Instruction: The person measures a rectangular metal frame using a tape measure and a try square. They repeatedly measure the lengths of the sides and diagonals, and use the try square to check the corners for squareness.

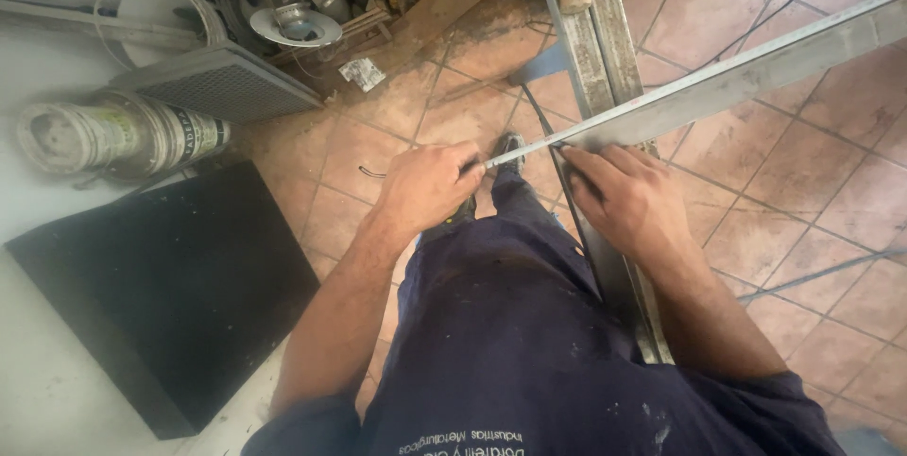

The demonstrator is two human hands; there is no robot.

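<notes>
Metal bar point(718, 87), long, flat and grey, runs diagonally from frame centre out to 2 o'clock; its near end sits between both hands, just above the person's knees; it crosses over an upright metal frame point(605, 59) that runs from 12 o'clock down past the right forearm to about 5 o'clock. Left hand point(427, 187) is curled into a fist around a thin tool whose tip meets the bar's near end; tool type not readable, mostly hidden in the grip. Right hand point(631, 199) lies palm-down, fingers extended and pressed on the bar's end where it crosses the frame; a thin dark strip point(576, 220) runs under this hand along the frame. Both forearms bare; dark blue work clothes point(510, 324) fill 6 o'clock; one shoe point(508, 146) shows just past the hands. Floor point(803, 191) is terracotta tile, dusty, with a thin cable point(765, 21) trailing at 1 o'clock. At 9 o'clock: a paint bucket point(113, 135) lying on its side; a grey vent grille point(213, 83) just behind it; a black flat panel point(161, 286) at 8 o'clock on a pale surface. At 11 o'clock: a pile of scrap metal parts point(302, 2), including a round flanged piece.
</notes>
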